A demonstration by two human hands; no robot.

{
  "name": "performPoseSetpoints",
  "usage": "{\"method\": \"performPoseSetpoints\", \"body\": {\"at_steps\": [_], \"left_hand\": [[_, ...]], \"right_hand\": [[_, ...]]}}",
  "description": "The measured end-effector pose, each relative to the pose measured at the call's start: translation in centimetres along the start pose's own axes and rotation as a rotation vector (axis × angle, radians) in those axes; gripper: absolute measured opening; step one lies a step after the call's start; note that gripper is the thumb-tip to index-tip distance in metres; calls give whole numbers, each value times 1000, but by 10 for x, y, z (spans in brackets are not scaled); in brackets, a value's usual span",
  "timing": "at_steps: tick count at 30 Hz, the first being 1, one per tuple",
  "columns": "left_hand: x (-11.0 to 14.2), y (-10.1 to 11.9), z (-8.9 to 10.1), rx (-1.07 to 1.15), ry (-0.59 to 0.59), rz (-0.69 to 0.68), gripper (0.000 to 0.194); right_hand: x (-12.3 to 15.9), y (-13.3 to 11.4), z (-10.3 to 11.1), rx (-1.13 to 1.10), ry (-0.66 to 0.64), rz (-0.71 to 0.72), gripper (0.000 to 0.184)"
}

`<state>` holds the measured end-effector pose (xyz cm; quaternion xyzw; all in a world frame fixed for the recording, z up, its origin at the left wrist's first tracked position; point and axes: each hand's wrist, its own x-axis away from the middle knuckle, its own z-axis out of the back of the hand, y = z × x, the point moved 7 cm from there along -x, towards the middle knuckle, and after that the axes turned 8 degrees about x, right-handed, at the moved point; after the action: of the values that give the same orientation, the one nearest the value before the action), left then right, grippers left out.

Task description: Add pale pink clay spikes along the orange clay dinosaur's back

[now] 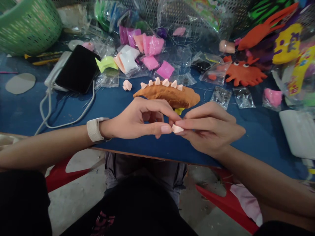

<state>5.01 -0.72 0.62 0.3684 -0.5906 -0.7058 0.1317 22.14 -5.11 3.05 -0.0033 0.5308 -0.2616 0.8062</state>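
A small pale-pink piece of modelling clay (177, 128) is pinched between the fingertips of both hands, above the near part of the table. My left hand (147, 118), with a pale band at its wrist, closes thumb and forefinger on the piece's left end. From the other side, my right hand (209, 126) grips it with thumb and fingers. Just beyond the hands lies a brown clay body (167, 93), long and tapered, with several pale pointed spikes along its upper edge. A bit of yellow shows under it, partly hidden by my fingers. To its left sits a pale clay lump (127, 85).
Pink and white clay packets (150, 46) crowd the back of the blue table (137, 144). A black phone (77, 68) and white cable lie left, below a green basket (29, 26). An orange crab figure (246, 72) and a white box-like device (299, 134) are right.
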Motion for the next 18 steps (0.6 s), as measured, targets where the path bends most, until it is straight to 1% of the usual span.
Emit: {"method": "performPoseSetpoints", "body": {"at_steps": [2,4,6,9,13,18], "left_hand": [[0,-4,-2,81,-13,57,38],[0,-5,-4,115,-12,83,36],[-1,-4,-4,106,3,69,33],[-2,-1,-1,30,43,29,31],[-2,-1,1,-25,73,17,34],[-1,-5,-1,53,52,46,31]], "right_hand": [[-1,-1,0,32,-19,-4,17],[-1,-2,-1,60,-40,10,16],[-1,-7,0,86,-29,66,15],[-1,-11,3,162,11,115,15],[0,-10,1,226,-10,92,17],[3,-6,0,189,9,34,24]]}}
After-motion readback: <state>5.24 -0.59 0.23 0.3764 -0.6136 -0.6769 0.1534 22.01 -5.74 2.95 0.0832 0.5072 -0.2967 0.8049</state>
